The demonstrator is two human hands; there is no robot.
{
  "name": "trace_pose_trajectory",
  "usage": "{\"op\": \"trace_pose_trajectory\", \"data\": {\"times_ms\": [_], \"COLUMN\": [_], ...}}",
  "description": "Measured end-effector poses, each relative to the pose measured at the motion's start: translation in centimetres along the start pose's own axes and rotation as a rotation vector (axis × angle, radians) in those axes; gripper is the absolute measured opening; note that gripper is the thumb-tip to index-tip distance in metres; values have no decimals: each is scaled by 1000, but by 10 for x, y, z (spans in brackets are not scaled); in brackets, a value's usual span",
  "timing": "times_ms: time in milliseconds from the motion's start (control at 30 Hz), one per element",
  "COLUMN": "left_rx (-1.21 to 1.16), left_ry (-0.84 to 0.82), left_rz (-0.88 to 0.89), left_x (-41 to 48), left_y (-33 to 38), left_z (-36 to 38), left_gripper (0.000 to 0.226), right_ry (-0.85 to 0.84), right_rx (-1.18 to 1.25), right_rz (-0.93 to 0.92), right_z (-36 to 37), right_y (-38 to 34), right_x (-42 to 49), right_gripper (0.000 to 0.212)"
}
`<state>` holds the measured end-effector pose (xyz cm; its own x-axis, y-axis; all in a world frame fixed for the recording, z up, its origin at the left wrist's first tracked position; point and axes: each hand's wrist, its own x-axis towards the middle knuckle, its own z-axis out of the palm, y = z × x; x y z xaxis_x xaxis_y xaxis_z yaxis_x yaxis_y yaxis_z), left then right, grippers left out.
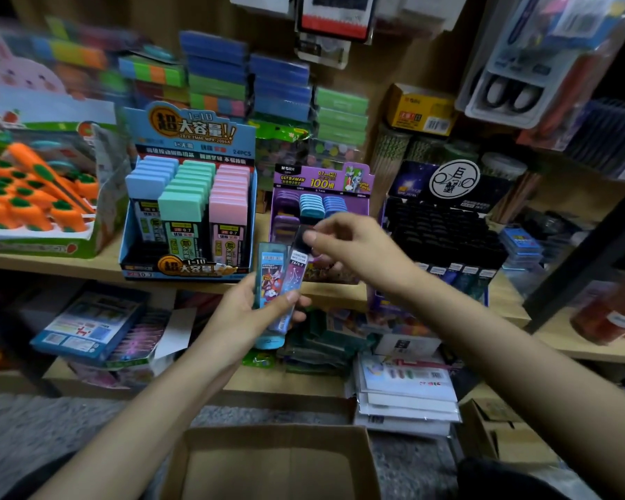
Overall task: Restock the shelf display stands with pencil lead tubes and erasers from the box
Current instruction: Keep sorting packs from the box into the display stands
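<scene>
- Head view: teal lead tube [269, 283], printed label, upright just in front of the purple display stand [322, 182]; dark-capped lead tube [296, 272], pale purple body, touching it.
- Left hand [246, 315]: fingers and thumb curled round both tubes' lower halves.
- Right hand [354, 247]: fingertips pinch the dark cap.
- Cardboard box [275, 463]: well below the stand, open.

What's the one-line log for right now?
left hand: holds teal tube and purple tube | right hand: pinches purple tube top | tubes: not yet shelved

Light wooden shelves [98, 265], brown back wall [405, 59], grey speckled floor [33, 427], dim lighting
</scene>
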<state>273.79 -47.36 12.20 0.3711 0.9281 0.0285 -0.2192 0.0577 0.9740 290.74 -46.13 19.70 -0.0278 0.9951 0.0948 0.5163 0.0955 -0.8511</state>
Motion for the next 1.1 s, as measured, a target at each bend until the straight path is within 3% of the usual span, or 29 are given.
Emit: {"op": "trace_pose_trajectory", "data": {"times_ms": [133,267,467,800,1000,1100], "left_rx": [6,51,135,147,207,200], "left_ry": [-47,-12,124,-4,-15,-2], "left_rz": [-9,-18,14,-7,-29,-47], "left_x": [-2,-4,4,9,11,11], "left_y": [-3,-4,1,-2,-15,-19], "left_z": [3,5,-4,35,58,63], "left_gripper": [47,48,10,9,9,10], "right_ry": [-34,58,261,387,562,565], "right_rx": [354,439,255,0,-208,-344], "right_rz": [117,80,-59,-103,-95,-139], "right_z": [12,-6,-62,-134,-128,-123], "right_y": [8,4,-12,27,87,103], "right_x": [-20,-22,-6,-63,-89,-86], "right_gripper": [8,11,19,9,19,17]}}
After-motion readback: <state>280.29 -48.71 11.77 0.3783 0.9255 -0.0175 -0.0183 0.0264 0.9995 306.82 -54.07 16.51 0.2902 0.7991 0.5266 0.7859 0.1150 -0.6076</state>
